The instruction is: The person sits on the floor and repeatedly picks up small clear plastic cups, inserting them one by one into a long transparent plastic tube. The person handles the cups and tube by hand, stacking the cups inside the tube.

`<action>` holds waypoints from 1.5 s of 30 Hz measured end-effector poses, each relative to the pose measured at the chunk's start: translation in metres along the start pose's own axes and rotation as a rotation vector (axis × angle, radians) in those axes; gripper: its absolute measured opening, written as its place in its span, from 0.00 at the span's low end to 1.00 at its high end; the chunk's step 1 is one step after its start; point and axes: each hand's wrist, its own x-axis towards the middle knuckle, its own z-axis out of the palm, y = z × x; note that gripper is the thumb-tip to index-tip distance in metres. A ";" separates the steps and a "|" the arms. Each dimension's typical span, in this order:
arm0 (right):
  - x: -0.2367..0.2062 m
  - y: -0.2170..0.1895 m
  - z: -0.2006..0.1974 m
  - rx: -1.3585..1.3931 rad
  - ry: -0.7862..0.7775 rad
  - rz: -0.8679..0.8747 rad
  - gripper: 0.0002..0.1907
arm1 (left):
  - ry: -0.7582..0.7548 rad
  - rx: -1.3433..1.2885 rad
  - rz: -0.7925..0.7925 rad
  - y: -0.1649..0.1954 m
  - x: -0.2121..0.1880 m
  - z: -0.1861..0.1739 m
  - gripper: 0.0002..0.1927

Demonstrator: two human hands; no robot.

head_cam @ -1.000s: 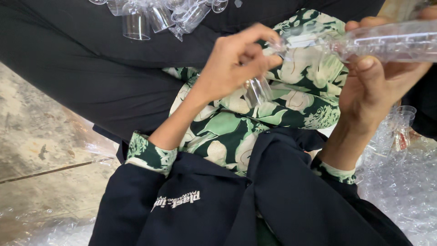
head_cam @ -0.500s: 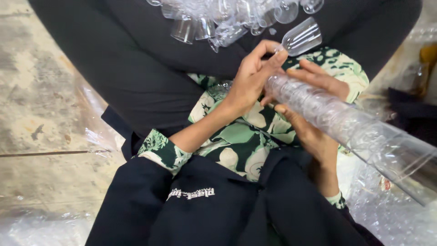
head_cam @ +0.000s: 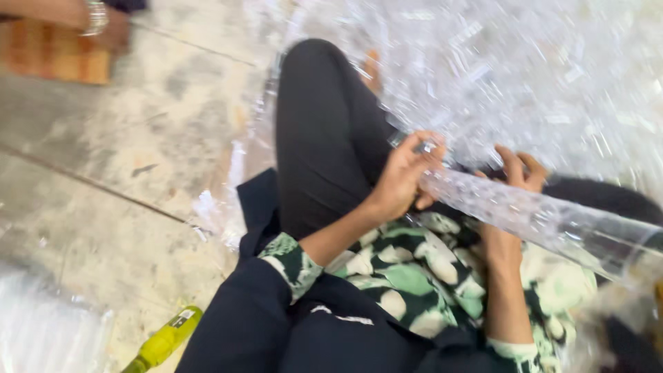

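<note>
The long stack of clear plastic cups [head_cam: 539,217] lay across your lap, slanting from the middle of the picture down toward the right edge, where it went out of view. It looked like a transparent ribbed tube, shiny and blurred, so single cups were hard to separate by eye. Your left hand [head_cam: 404,176] was closed around its upper end, with the fingertips pinched on the top cup, and your right hand [head_cam: 514,179] was under the stack, fingers curled up around it to support it. I judge that a good way for this step was to hold the stack steady with the lower hand and press the top cup straight along the axis, not at an angle, because such thin plastic probably cracks or jams easily. Beyond the hands was a large heap of loose clear cups [head_cam: 539,76] on plastic sheet. On the concrete floor [head_cam: 117,173] to the left, a yellow-green bottle [head_cam: 164,340] lay near your sleeve.
</note>
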 end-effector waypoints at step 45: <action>-0.081 -0.023 -0.168 0.345 0.017 0.008 0.22 | 0.094 0.577 0.290 0.031 -0.024 0.002 0.18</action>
